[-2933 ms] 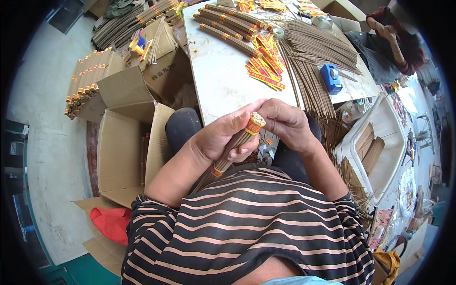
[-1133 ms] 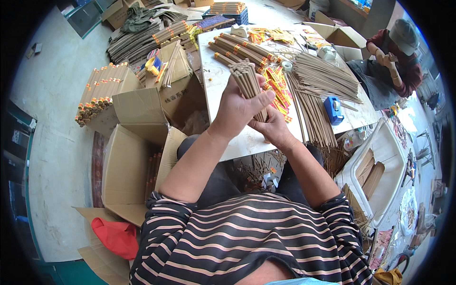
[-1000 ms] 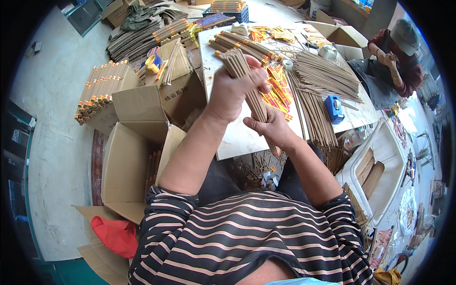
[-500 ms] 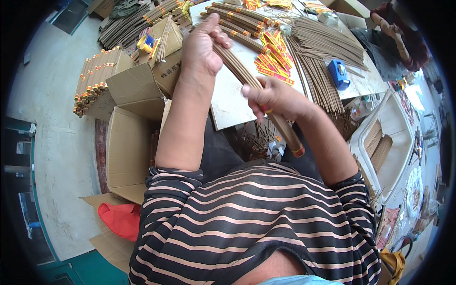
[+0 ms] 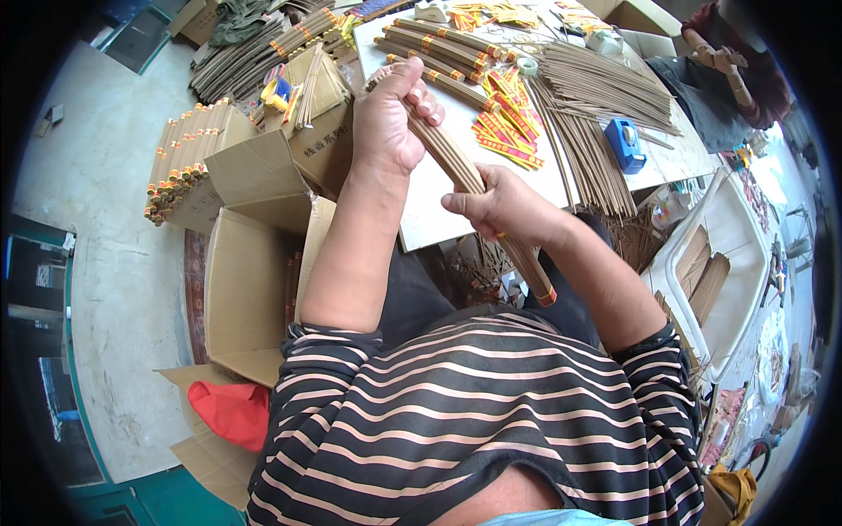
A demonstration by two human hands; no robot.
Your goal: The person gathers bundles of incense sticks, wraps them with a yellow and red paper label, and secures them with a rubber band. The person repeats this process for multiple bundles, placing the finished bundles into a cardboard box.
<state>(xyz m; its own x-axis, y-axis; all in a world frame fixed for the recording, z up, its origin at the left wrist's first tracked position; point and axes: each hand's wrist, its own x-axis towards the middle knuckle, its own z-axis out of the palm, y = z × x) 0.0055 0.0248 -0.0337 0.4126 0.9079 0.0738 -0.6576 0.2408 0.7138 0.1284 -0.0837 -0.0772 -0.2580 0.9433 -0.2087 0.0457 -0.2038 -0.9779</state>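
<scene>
In the head view, a bundle of brown sticks (image 5: pixel 453 156) is held aslant across the near edge of the white table (image 5: pixel 435 219). Its upper end is wrapped by the curled left hand (image 5: pixel 391 118) over the table's left edge; its middle is clasped by the partly closed right hand (image 5: pixel 510 209) at the near edge. The hands, close together in the earliest frame, are now spread well apart.
</scene>
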